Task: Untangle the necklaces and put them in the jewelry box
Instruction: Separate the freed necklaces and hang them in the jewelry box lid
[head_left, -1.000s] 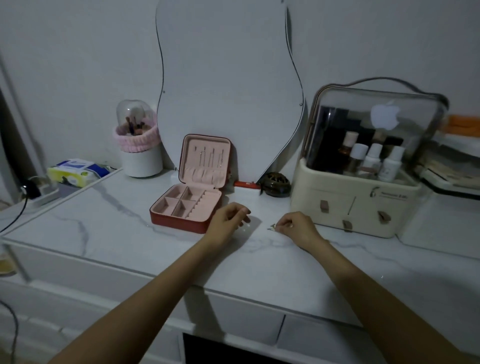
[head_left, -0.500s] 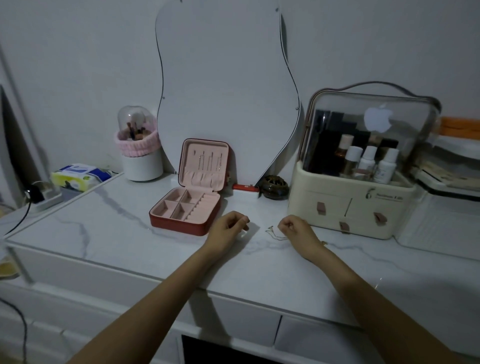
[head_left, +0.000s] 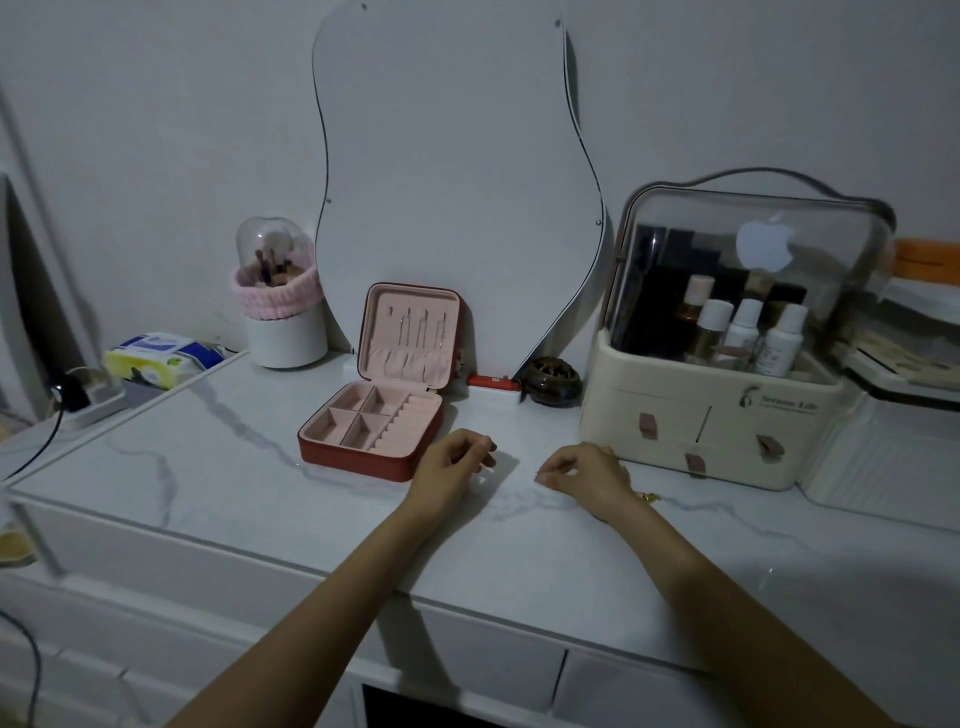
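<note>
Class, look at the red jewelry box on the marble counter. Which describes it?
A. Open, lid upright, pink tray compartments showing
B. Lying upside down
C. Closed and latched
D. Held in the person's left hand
A: the jewelry box stands open, its lid upright and its pink compartments exposed, beside the left hand.

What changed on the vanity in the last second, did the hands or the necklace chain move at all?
The small chain loop that lay by the right hand's fingertips no longer shows there; only a gold bit shows by that wrist. Whether the fingers hold chain is too fine to tell. The left hand stayed curled beside the jewelry box, which stayed open, compartments bare. The cosmetics organizer and mirror did not move.
</note>
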